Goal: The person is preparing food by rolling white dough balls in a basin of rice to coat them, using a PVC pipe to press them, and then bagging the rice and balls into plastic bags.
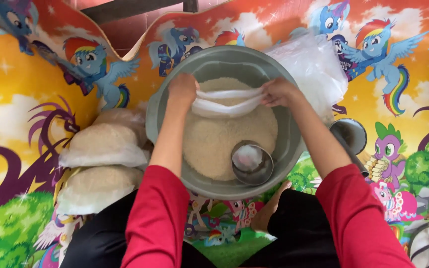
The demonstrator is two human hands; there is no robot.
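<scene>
A big grey basin point(155, 124) holds a heap of white rice point(214, 144). My left hand point(182, 90) and my right hand point(277, 92) both grip the mouth of a clear plastic bag point(227, 101), stretching it wide over the rice at the basin's far side. A round metal scoop point(251, 163) rests in the rice near the front right of the basin. My sleeves are red.
Several filled bags of rice point(104, 144) lie stacked left of the basin. A pile of empty clear bags point(314, 67) sits at the back right. A metal cup point(349, 135) lies to the right. A colourful cartoon mat point(26, 99) covers the floor. My bare foot point(271, 206) shows below the basin.
</scene>
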